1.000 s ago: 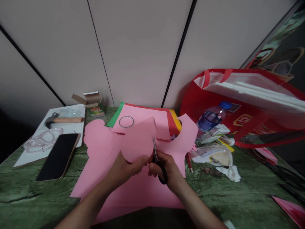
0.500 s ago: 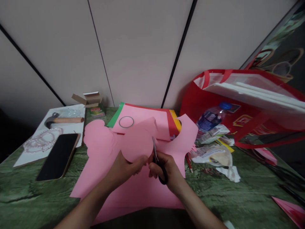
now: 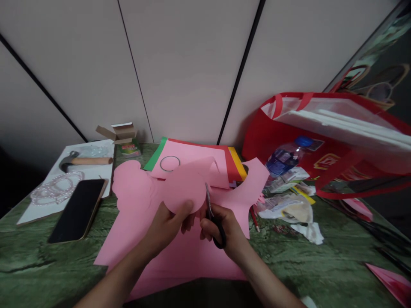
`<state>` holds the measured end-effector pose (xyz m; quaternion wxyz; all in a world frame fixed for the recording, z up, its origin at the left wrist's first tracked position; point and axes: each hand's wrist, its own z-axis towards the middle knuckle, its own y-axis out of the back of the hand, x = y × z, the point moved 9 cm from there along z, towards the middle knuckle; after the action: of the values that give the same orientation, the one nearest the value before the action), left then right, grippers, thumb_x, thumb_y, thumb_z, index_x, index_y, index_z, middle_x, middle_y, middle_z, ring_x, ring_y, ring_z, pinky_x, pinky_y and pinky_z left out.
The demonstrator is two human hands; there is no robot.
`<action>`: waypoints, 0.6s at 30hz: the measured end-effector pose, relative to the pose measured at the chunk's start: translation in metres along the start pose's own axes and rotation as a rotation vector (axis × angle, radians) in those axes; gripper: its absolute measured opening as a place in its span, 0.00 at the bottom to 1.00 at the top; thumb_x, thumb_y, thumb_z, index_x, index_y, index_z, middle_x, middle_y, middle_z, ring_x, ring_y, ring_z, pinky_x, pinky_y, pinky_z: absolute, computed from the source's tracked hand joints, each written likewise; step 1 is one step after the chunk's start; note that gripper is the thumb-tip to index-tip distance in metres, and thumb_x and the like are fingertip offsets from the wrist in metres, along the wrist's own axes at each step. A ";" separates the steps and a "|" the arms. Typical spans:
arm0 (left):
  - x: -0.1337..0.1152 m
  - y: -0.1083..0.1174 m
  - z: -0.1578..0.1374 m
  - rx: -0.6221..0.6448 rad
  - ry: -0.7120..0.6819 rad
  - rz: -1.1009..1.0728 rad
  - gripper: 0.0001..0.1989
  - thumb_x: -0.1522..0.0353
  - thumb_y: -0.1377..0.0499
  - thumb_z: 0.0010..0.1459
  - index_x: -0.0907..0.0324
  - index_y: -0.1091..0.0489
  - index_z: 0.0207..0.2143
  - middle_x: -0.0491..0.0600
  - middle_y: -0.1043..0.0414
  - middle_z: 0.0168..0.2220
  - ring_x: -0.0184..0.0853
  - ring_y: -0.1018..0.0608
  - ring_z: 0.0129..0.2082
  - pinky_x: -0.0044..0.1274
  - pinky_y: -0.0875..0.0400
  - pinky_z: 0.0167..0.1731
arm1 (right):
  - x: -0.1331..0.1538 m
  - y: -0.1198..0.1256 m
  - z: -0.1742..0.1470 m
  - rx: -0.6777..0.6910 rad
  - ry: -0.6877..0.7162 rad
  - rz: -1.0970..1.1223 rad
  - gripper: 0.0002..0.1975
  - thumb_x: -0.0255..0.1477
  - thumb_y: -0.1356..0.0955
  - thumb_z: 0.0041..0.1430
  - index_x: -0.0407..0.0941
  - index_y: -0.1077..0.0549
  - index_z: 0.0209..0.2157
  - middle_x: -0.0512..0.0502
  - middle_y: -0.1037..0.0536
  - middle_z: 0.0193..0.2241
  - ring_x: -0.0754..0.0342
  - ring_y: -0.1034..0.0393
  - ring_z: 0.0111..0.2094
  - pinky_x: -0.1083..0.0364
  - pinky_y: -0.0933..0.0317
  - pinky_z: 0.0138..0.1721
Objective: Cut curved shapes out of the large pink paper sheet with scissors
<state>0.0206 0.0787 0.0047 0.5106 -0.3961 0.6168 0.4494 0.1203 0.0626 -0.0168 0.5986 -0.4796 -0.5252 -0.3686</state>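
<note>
I have the left hand (image 3: 167, 224) pinching the disc (image 3: 183, 188) by its near edge above pink sheets (image 3: 183, 256), the right hand (image 3: 227, 224) gripping scissors (image 3: 209, 209) at the disc's right edge. Tabletop (image 3: 64, 263) shows between sheets and phone (image 3: 77, 211) at left; wrappers (image 3: 285, 207) crowd the right. Beyond, I can't read the bottle (image 3: 289, 154) label or the bag (image 3: 263, 132) print.

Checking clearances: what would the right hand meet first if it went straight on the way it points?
Probably the pink disc held in the left hand, though depth is unclear.
</note>
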 end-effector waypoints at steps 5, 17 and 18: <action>-0.002 -0.001 -0.001 -0.016 -0.019 0.006 0.21 0.63 0.51 0.57 0.60 0.39 0.14 0.43 0.39 0.13 0.28 0.33 0.16 0.22 0.38 0.21 | 0.000 -0.006 -0.001 0.023 -0.014 0.022 0.12 0.36 0.32 0.48 0.43 0.35 0.22 0.54 0.33 0.17 0.61 0.40 0.16 0.60 0.44 0.17; -0.002 -0.001 -0.005 -0.032 0.035 0.070 0.16 0.66 0.47 0.53 0.59 0.40 0.14 0.41 0.40 0.13 0.27 0.34 0.16 0.19 0.39 0.18 | 0.003 -0.002 0.001 0.040 0.036 -0.030 0.14 0.38 0.29 0.46 0.43 0.33 0.26 0.53 0.33 0.19 0.58 0.41 0.22 0.58 0.46 0.25; -0.003 -0.001 -0.006 -0.032 0.042 0.082 0.16 0.66 0.47 0.53 0.59 0.40 0.14 0.42 0.40 0.13 0.27 0.34 0.16 0.19 0.39 0.18 | 0.004 -0.002 0.001 0.046 0.038 -0.037 0.14 0.39 0.29 0.46 0.43 0.33 0.26 0.53 0.33 0.19 0.58 0.42 0.22 0.58 0.46 0.25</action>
<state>0.0209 0.0730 0.0079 0.4724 -0.3879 0.6357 0.4714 0.1186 0.0637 -0.0121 0.6125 -0.4487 -0.5308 -0.3766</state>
